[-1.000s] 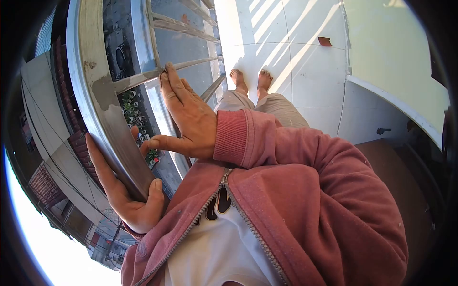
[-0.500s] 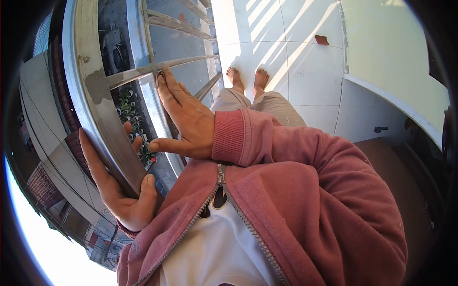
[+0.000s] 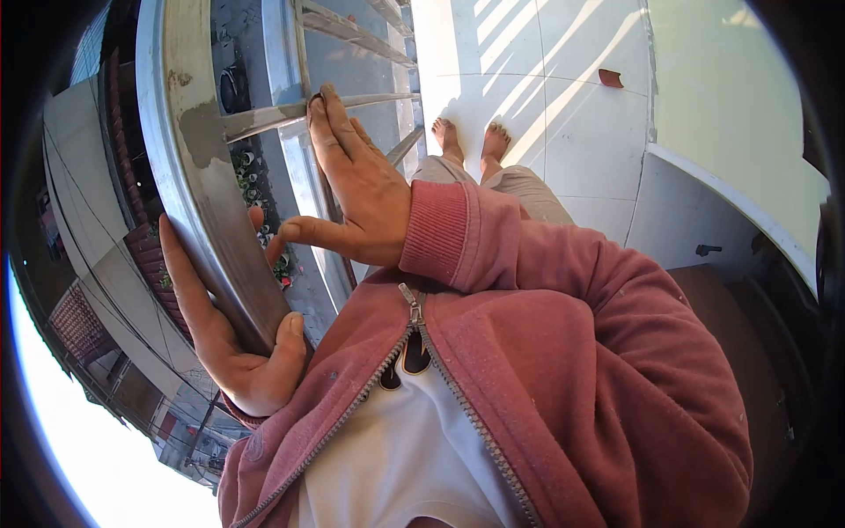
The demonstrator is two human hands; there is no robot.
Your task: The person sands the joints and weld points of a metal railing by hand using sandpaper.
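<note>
My right hand (image 3: 365,198) lies along the second metal rail of a railing, back of the hand up. Its fingers are stretched out, the tips by a crossbar (image 3: 268,120), and the thumb points away to the left. A small dark edge shows at the fingertips; I cannot make out what it is. My left hand (image 3: 251,365) cups the near end of the wide metal top rail (image 3: 207,189), thumb on one side and fingers round the other. A grey smooth patch (image 3: 204,136) marks the rail farther up.
Beyond the railing lie potted plants (image 3: 251,185) and a street with rooftops (image 3: 84,326). My bare feet (image 3: 495,141) stand on white floor tiles (image 3: 572,167). A reddish-brown fragment (image 3: 610,78) lies on the floor near a pale wall (image 3: 731,88).
My right hand has slid slightly farther along the second rail, its fingertips now past the crossbar. My left hand stays at the top rail. The whole view has shifted a little.
</note>
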